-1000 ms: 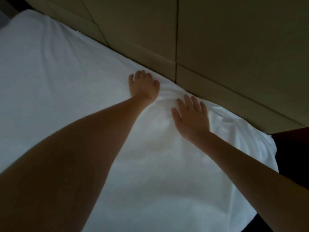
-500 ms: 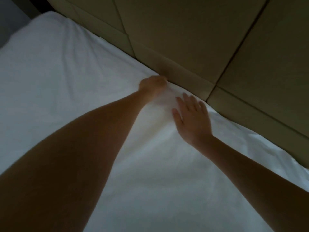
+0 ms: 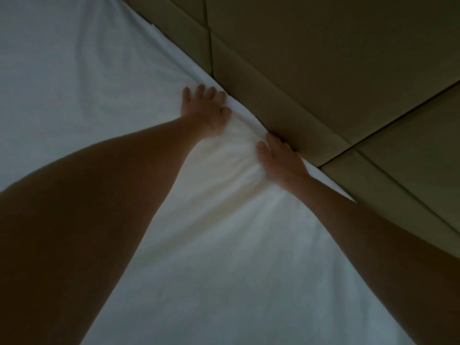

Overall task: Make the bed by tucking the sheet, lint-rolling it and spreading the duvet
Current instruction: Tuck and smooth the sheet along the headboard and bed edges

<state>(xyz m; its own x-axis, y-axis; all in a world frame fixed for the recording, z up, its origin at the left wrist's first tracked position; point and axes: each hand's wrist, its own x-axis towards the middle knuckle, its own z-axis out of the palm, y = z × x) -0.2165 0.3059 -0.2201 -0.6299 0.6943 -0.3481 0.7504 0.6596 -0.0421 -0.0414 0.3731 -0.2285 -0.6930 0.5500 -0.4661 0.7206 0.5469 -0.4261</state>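
We see one white cotton bed sheet (image 3: 74, 70), which fills the left and lower parts of the frame. Its far edge runs diagonally from the top centre down to the right, where it meets a padded olive-beige wall of upholstered panels (image 3: 323, 58) split by dark seams.

Two bare hands lie on that edge, just above the centre of the frame. The left hand (image 3: 205, 109) rests palm down on the sheet, just beside the panels. Its fingers are spread and nearly straight, their tips dent the cloth, and it grasps nothing.

The right hand (image 3: 278, 158) sits lower and further right, near the left hand but apart from it. It lies right at the line where sheet and panels meet. Its fingers run straight and close together along the panel face, and their ends are hidden in the gap, so we cannot tell whether they catch any cloth there. Its thumb lies on the sheet.

Between the hands the sheet bunches into a soft ridge, and creases fan out from it toward the lower centre.

Two bare forearms reach in, the left forearm (image 3: 99, 207) from the lower left and the right forearm (image 3: 373, 232) from the lower right.
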